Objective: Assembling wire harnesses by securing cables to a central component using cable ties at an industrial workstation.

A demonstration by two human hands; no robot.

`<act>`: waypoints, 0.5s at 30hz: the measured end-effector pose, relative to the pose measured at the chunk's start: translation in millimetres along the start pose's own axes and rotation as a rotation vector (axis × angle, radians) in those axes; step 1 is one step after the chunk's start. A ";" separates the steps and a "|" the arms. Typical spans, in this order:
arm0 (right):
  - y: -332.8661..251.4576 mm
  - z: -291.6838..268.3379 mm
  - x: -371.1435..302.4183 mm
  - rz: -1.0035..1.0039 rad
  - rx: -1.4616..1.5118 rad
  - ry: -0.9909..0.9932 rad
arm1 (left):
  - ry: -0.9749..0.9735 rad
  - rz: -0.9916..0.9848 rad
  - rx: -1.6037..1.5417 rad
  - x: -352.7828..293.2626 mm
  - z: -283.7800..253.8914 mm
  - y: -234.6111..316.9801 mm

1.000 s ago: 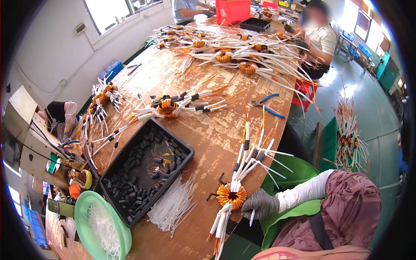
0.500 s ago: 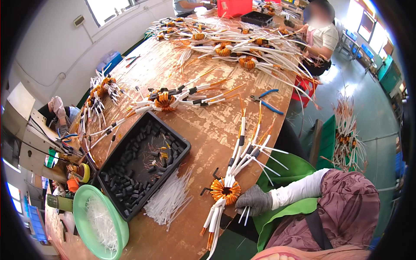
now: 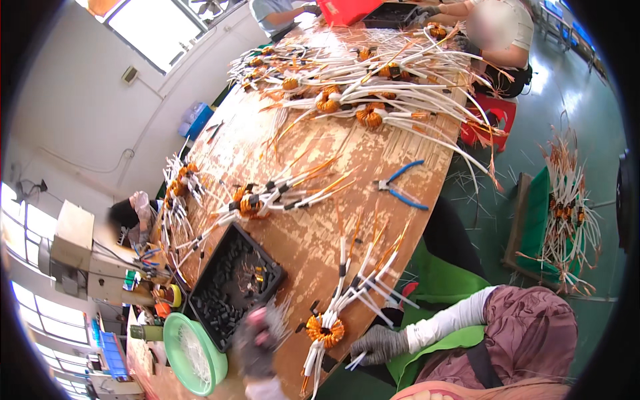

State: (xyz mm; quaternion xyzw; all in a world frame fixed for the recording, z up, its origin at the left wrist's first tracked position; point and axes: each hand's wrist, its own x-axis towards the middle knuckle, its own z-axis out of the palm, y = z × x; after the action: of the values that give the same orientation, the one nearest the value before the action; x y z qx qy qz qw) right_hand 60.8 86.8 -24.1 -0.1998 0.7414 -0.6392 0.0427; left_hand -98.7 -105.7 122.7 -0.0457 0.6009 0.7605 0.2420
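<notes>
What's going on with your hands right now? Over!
Right hand, grey-gloved, at table edge, gripping white leads of the orange wound coil. Left hand blurred over white tie pile, grip unclear. Black parts tray alongside.

1. The left hand (image 3: 257,333) has come into view, blurred with motion, over the counter (image 3: 313,240) between the black tray (image 3: 230,287) and the orange coil (image 3: 325,330); it was not visible before.
2. The right hand (image 3: 379,345) has slid off the coil toward the counter's edge, its grip now on white leads beside it.
</notes>
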 end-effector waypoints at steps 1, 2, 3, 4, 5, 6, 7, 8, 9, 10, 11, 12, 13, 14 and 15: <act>0.9 -7.9 -5.7 -0.028 0.041 -0.020 | -0.150 -0.255 -0.088 28.2 35.9 -10.5; 10.9 -13.3 -12.1 -0.077 0.021 0.006 | -0.192 -0.382 0.082 58.1 68.5 -24.9; 13.1 -19.7 -19.6 -0.114 0.007 0.025 | -0.248 -0.405 0.146 82.9 100.6 -31.1; 16.3 -33.5 -27.0 -0.026 -0.007 0.029 | -0.283 -0.361 0.271 116.6 138.0 -27.0; 10.7 -45.5 -30.2 0.059 -0.007 0.038 | -0.393 -0.135 0.300 152.0 175.0 -19.1; 12.1 -49.5 -29.3 0.055 0.140 0.047 | -0.526 0.064 0.400 192.6 207.2 12.9; 6.3 -53.1 -30.3 0.047 0.158 0.033 | -0.281 0.172 0.244 220.6 249.1 35.5; 0.2 -56.8 -27.0 0.063 0.185 0.066 | -0.274 0.366 0.363 241.8 282.2 70.5; -2.7 -61.5 -25.5 0.076 0.201 0.089 | -0.297 0.437 0.189 280.9 299.4 81.0; -0.4 -55.6 -23.4 0.026 0.273 0.058 | -0.255 0.574 0.388 305.7 302.5 85.5; 0.3 -59.6 -23.5 0.027 0.272 0.057 | -0.235 0.686 0.579 322.3 315.1 74.1; -0.4 -64.8 -25.4 0.063 0.319 0.099 | -0.282 0.517 0.399 299.4 348.3 50.9; 1.1 -68.4 -27.6 0.095 0.365 0.135 | -0.317 0.346 0.225 266.1 370.1 28.2; 4.1 -61.0 -31.1 0.108 0.352 0.095 | -0.403 0.278 0.299 230.3 367.4 17.9; 6.3 -56.5 -35.8 0.109 0.353 0.121 | -0.506 0.191 0.372 201.9 361.6 0.7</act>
State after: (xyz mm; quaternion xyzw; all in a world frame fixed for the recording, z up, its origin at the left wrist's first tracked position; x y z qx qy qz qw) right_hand 74.1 152.6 -26.9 -0.1097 0.6288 -0.7668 0.0669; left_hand -196.4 295.8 149.4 0.2461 0.6519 0.6443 0.3151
